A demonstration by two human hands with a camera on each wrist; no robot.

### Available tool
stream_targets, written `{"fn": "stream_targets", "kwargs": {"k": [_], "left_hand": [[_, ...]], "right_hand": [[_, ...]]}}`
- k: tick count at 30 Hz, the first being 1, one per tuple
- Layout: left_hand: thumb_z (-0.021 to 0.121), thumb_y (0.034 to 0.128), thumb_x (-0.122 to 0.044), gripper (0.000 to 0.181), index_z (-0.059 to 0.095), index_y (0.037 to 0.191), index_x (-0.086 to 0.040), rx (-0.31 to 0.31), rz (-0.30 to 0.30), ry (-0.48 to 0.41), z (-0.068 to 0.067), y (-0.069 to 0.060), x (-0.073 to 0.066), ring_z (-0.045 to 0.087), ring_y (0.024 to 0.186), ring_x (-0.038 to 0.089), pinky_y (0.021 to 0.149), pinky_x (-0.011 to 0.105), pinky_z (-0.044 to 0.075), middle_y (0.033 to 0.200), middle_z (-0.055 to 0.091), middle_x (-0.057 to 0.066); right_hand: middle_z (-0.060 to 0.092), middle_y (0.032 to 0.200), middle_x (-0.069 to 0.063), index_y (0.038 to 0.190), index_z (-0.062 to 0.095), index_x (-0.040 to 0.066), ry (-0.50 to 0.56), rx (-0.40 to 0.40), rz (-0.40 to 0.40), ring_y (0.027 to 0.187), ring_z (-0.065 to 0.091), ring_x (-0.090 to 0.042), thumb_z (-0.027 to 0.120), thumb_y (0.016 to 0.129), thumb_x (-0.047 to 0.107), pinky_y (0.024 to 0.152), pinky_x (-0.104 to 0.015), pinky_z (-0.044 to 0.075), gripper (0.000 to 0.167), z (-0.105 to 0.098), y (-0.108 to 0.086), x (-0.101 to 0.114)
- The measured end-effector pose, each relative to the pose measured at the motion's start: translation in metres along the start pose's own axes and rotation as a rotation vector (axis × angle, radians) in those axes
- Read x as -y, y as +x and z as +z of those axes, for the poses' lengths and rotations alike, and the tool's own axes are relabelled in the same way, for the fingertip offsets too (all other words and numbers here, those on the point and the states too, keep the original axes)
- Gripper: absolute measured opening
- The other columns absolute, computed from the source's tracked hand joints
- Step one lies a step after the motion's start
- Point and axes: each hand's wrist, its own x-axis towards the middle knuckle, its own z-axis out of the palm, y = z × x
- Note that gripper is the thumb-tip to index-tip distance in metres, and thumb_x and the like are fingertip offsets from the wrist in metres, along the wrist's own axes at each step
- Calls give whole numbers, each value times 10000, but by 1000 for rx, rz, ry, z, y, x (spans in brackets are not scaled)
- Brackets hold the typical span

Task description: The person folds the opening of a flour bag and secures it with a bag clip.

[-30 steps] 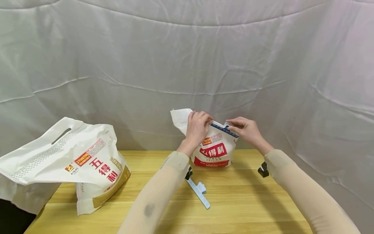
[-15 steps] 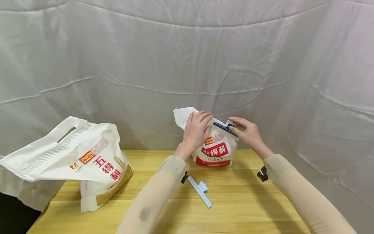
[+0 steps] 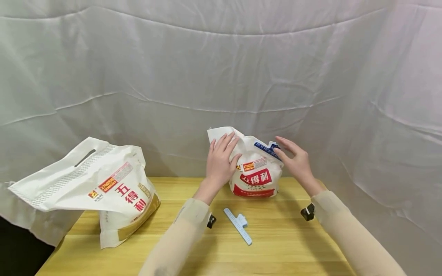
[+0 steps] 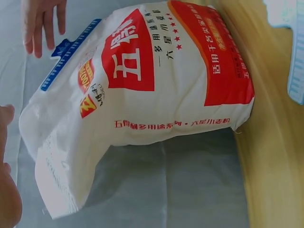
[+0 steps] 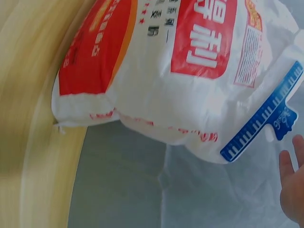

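Note:
A white and red flour bag (image 3: 254, 178) stands at the back of the table, its empty top flopped over to the left. A dark blue sealing clip (image 5: 261, 114) is clamped across the right part of that top; the left part lies outside it. My left hand (image 3: 220, 163) is before the folded-over top with fingers spread, and the left wrist view shows it apart from the bag (image 4: 156, 71). Close to the clip's tab, my right hand (image 3: 296, 158) has its fingers extended, and a small gap shows between fingertips and clip in the right wrist view. Neither hand holds anything.
A light blue sealing clip (image 3: 238, 226) lies on the wooden table (image 3: 276, 245) in front of the bag. Another flour bag (image 3: 121, 203), white and gold with a cut-out handle, leans at the left. A grey curtain (image 3: 221, 76) hangs behind.
My left hand has let go of the bag's top beside the blue clip and moved left and down. The right fingers have come off the clip, which stays on the bag.

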Motion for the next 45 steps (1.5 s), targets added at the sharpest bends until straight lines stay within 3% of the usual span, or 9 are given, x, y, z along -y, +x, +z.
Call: {"fn": "stream_targets", "kwargs": {"k": [6, 9, 13, 20, 25, 29, 36, 41, 45], "left_hand": [[752, 951, -236, 568, 574, 1473, -97, -86, -54, -55, -12, -21, 8, 455, 1453, 327, 1237, 574, 248, 1579, 500, 81], [767, 934, -224, 574, 584, 1457, -72, -146, -82, -83, -19, -31, 12, 474, 1429, 370, 1232, 589, 247, 1565, 513, 103], [754, 948, -256, 563, 587, 1457, -81, -189, -145, -84, -30, -44, 17, 470, 1434, 371, 1233, 590, 242, 1570, 508, 98], [778, 932, -250, 590, 581, 1461, -76, -251, -241, -45, -47, -67, 25, 469, 1437, 357, 1221, 608, 259, 1573, 505, 88], [772, 937, -253, 591, 579, 1460, -56, -317, -291, -29, -58, -81, 28, 477, 1422, 388, 1214, 619, 264, 1570, 504, 112], [782, 930, -238, 602, 574, 1464, -53, -378, -361, -20, -70, -91, 30, 447, 1452, 368, 1230, 599, 237, 1577, 491, 128], [800, 919, -242, 627, 570, 1481, -84, -487, -442, 14, -89, -112, 39, 435, 1465, 354, 1212, 637, 242, 1589, 484, 101], [821, 893, -187, 649, 569, 1481, -74, -559, -472, 46, -101, -127, 47, 448, 1455, 348, 1191, 672, 243, 1583, 491, 105], [844, 862, -146, 686, 562, 1478, -34, -643, -502, 71, -110, -139, 52, 441, 1453, 369, 1179, 660, 250, 1573, 488, 163]], "right_hand": [[606, 1483, -35, 1438, 635, 163, 61, -43, -10, 1345, 578, -256, 723, 995, 170, 1099, -267, 464, 452, 7, -14, 11], [603, 1483, -70, 1433, 634, 118, 105, -58, -25, 1324, 592, -309, 723, 985, 106, 1082, -238, 468, 457, 13, -20, 19], [596, 1491, -66, 1438, 628, 113, 153, -60, -31, 1331, 587, -292, 715, 984, 75, 1105, -333, 472, 463, 20, -27, 30], [586, 1501, -68, 1453, 611, 107, 218, -40, -18, 1391, 540, -239, 692, 993, 49, 1113, -286, 452, 470, 34, -37, 44], [593, 1495, -59, 1464, 598, 104, 204, -10, -24, 1350, 572, -272, 668, 1008, 49, 1133, -427, 448, 464, 47, -46, 57], [571, 1502, -149, 1456, 575, 12, 251, 30, -55, 1352, 562, -330, 643, 1003, -4, 1125, -515, 440, 458, 59, -53, 79], [606, 1483, 1, 1452, 623, 169, 296, 82, -75, 1324, 602, -215, 711, 986, 83, 1107, -502, 463, 481, 97, -57, 68], [613, 1461, -134, 1407, 622, -3, 351, 104, -138, 1307, 609, -329, 703, 957, -27, 1078, -531, 479, 458, 122, -58, 76], [603, 1446, -209, 1412, 585, -65, 383, 140, -132, 1315, 585, -400, 680, 962, -52, 1090, -559, 456, 460, 138, -60, 88]]}}
